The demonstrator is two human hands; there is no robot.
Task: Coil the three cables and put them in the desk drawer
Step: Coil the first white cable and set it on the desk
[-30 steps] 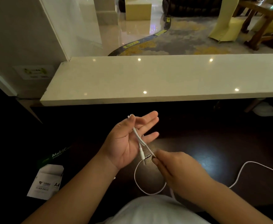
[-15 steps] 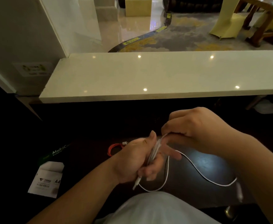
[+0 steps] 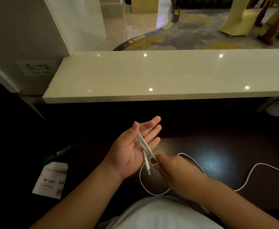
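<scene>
My left hand (image 3: 130,151) is held palm up over the dark desk (image 3: 221,142), fingers straight. Two or three strands of a white cable (image 3: 142,140) run across its palm, from the top of the fingers down to the wrist side, and a plug end hangs just below the palm. Just below that palm, my right hand (image 3: 175,170) pinches the same cable. From there the cable drops in a loop toward my lap and trails off to the right along the desk. No other cable and no drawer are in view.
A pale stone counter (image 3: 168,75) runs across the far side of the desk. A wrapped ream of A4 paper (image 3: 52,178) lies low at the left. Beyond the counter are a shiny floor, a carpet and wooden furniture.
My right hand has come down from above my left fingers to below the palm, bringing another strand across. My left hand has turned palm up and straightened its fingers.
</scene>
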